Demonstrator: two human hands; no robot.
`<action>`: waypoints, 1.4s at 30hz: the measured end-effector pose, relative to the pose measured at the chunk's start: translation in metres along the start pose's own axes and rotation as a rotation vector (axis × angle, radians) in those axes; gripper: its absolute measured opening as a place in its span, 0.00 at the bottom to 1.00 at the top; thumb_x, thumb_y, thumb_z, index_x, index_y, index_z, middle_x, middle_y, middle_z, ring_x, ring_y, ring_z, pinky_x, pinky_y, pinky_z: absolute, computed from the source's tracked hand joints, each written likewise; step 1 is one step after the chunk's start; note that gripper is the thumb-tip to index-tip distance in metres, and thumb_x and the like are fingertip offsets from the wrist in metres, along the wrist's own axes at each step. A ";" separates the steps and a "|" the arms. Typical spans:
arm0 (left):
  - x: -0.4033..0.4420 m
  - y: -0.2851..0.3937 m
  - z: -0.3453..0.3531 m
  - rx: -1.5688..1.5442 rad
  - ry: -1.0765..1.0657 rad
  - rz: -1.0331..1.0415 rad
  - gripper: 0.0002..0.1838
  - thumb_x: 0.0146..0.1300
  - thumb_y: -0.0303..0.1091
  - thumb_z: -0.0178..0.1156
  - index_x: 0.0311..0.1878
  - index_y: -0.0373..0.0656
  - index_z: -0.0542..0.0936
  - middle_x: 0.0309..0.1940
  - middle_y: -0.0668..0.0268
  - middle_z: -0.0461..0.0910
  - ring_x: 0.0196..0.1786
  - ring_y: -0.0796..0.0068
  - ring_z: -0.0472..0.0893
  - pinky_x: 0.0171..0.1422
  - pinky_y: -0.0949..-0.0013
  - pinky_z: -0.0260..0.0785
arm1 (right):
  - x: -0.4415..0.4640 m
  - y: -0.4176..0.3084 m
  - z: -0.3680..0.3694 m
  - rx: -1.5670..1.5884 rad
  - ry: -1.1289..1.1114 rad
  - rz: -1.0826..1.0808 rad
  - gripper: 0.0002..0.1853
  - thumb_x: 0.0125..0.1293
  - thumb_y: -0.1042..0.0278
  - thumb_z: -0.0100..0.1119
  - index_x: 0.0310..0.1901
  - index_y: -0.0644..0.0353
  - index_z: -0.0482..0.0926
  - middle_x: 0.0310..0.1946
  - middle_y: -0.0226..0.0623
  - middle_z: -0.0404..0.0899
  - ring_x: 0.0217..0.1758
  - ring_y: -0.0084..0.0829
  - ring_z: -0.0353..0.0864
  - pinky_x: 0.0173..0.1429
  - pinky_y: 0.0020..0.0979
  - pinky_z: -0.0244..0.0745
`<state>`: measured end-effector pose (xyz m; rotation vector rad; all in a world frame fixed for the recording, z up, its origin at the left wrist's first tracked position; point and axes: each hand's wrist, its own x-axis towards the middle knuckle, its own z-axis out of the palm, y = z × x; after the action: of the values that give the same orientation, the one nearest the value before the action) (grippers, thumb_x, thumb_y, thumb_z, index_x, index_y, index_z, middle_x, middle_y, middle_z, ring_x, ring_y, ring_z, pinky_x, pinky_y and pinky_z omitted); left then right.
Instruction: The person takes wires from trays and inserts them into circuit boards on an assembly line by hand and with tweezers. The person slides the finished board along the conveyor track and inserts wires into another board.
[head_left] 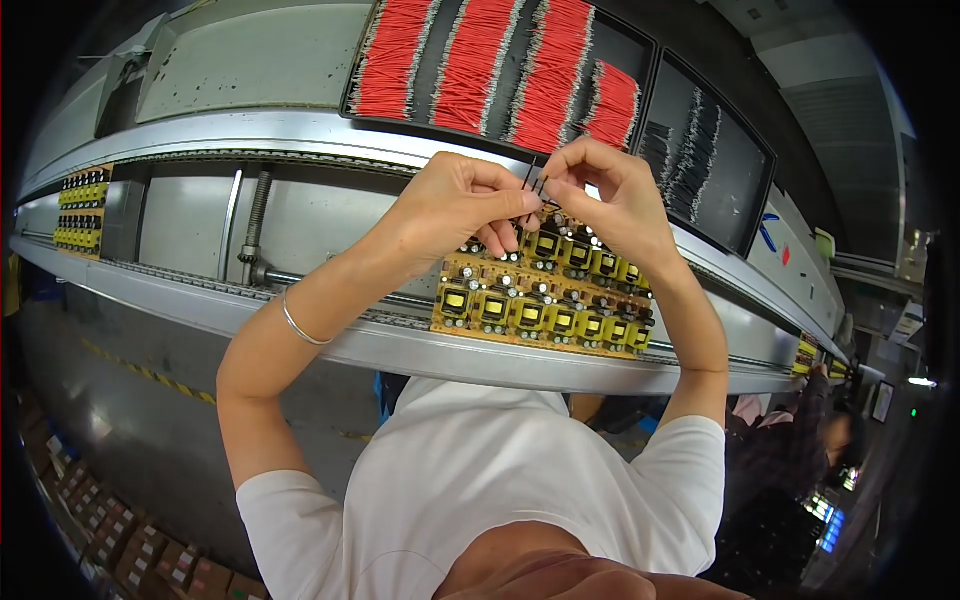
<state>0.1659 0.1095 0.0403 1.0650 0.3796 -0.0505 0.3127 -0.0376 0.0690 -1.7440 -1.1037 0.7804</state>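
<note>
Both hands meet above a panel of circuit boards, which carries rows of yellow transformers and small capacitors. My left hand, thumb against index finger, pinches a thin black wire. Close beside it, my right hand is closed at the fingertips on another short black wire. The fingertips nearly touch, and parts of the wires are hidden between them. The panel lies across the conveyor rails, partly covered by the hands.
Beyond the conveyor, a black tray holds bundles of red wires. A second tray holds black wires. Blue-handled pliers lie to the right. Another board panel sits far left. A person is at far right.
</note>
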 end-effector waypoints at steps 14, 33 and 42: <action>0.002 -0.002 -0.002 0.086 0.035 0.005 0.09 0.65 0.31 0.67 0.39 0.33 0.86 0.29 0.61 0.85 0.21 0.81 0.78 0.27 0.81 0.74 | -0.004 -0.002 -0.003 -0.091 0.084 -0.010 0.03 0.60 0.79 0.64 0.36 0.65 0.82 0.31 0.30 0.79 0.34 0.21 0.73 0.43 0.22 0.69; 0.005 -0.002 -0.008 0.160 0.195 0.198 0.09 0.67 0.30 0.65 0.44 0.33 0.86 0.27 0.63 0.83 0.24 0.82 0.78 0.29 0.82 0.74 | -0.007 0.020 0.003 -0.564 0.144 -0.166 0.02 0.58 0.77 0.66 0.31 0.65 0.82 0.31 0.32 0.76 0.35 0.28 0.73 0.41 0.27 0.68; 0.007 -0.003 -0.012 0.197 0.224 0.259 0.09 0.66 0.27 0.64 0.44 0.30 0.85 0.28 0.62 0.83 0.25 0.81 0.78 0.30 0.82 0.76 | -0.006 0.023 0.006 -0.675 0.094 -0.193 0.04 0.57 0.77 0.68 0.30 0.66 0.81 0.31 0.33 0.76 0.35 0.29 0.72 0.42 0.28 0.69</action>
<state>0.1680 0.1197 0.0306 1.3125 0.4418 0.2694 0.3131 -0.0456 0.0458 -2.1431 -1.5574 0.2019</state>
